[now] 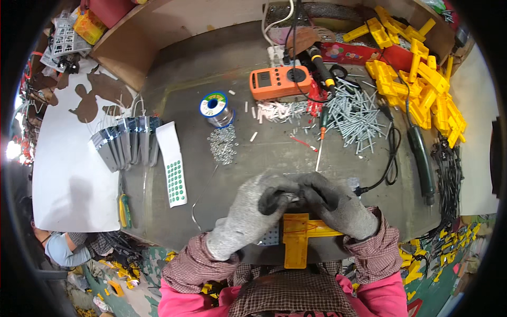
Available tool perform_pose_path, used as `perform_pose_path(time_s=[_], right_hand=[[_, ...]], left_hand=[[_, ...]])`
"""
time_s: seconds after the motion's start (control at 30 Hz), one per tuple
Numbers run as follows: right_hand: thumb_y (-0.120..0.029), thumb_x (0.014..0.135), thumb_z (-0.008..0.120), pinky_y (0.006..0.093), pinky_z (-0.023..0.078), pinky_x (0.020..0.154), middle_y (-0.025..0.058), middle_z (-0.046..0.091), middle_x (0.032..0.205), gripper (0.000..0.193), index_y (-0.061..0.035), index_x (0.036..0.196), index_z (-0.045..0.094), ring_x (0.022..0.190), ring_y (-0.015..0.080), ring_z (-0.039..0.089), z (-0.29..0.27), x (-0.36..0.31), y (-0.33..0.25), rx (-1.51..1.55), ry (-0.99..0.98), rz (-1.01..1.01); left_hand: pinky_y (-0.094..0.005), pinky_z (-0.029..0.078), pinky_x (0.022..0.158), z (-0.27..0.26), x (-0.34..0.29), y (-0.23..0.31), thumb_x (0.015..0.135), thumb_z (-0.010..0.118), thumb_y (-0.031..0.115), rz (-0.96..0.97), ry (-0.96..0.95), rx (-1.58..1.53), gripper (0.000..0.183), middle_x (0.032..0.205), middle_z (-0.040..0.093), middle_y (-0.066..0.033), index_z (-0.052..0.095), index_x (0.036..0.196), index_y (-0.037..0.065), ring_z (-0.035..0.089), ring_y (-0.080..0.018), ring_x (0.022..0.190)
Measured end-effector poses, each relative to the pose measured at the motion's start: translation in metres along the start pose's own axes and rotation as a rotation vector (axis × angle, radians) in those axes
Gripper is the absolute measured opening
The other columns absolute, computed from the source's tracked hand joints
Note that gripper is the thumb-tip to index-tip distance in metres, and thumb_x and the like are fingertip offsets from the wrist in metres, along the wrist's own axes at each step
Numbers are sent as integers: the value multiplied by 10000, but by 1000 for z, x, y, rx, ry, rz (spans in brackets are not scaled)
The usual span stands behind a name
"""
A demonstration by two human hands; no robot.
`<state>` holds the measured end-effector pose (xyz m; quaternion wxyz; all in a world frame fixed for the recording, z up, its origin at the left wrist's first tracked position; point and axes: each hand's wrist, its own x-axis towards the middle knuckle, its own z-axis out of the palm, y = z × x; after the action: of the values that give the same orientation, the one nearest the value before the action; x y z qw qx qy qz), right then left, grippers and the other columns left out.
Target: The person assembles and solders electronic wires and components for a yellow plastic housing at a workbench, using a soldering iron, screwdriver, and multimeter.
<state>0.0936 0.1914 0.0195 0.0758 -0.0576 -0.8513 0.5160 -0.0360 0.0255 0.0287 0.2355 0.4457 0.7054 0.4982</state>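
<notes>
My left hand (256,207) and my right hand (340,203), both in grey gloves with dark fingertips, meet near the table's front edge. Fingers on both sides are pinched together around something small, which they mostly hide. Just below them lies a yellow plastic housing (296,248) with an arm stretching right under my right hand; thin red wire shows inside it. A grey perforated piece (269,236) lies partly under my left hand. Beyond my fingers a screwdriver (321,132) points toward me, its shaft tip close to my right hand.
Behind lie long screws (359,113), small nuts (223,145), a solder spool (216,108) and an orange meter (280,82). Yellow housings (422,90) pile up at right, near a dark green corded tool (421,164). Leftward are a sticker strip (171,164) and grey wired blocks (127,141).
</notes>
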Motion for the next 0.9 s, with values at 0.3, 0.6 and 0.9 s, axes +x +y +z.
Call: perform_pose_path(time_s=[0.3, 0.6, 0.9], right_hand=[[-75, 992, 470, 361, 493, 860, 174, 632, 996, 596, -64, 1524, 201, 926, 235, 632, -13, -4, -14, -40, -105, 2], [-14, 983, 439, 259, 499, 618, 84, 609, 836, 592, -97, 1525, 216, 657, 115, 583, -6, -1, -15, 92, -8, 75], [-42, 935, 564, 335, 532, 677, 159, 675, 945, 276, -31, 1205, 620, 725, 246, 664, -5, -8, -3, -34, 42, 151]], left_hand=[[-284, 511, 883, 5, 10, 3, 880, 652, 11, -209, -159, -222, 242, 1065, 646, -78, 613, 1118, -5, 626, -131, 1003], [-257, 528, 842, 2, 16, 9, 899, 675, 107, -289, -105, -350, 317, 968, 683, -81, 581, 1172, -22, 637, -99, 926], [-313, 534, 754, -1, 10, 12, 987, 571, 233, -389, -44, -576, 267, 954, 676, -88, 591, 1115, -1, 653, -154, 841]])
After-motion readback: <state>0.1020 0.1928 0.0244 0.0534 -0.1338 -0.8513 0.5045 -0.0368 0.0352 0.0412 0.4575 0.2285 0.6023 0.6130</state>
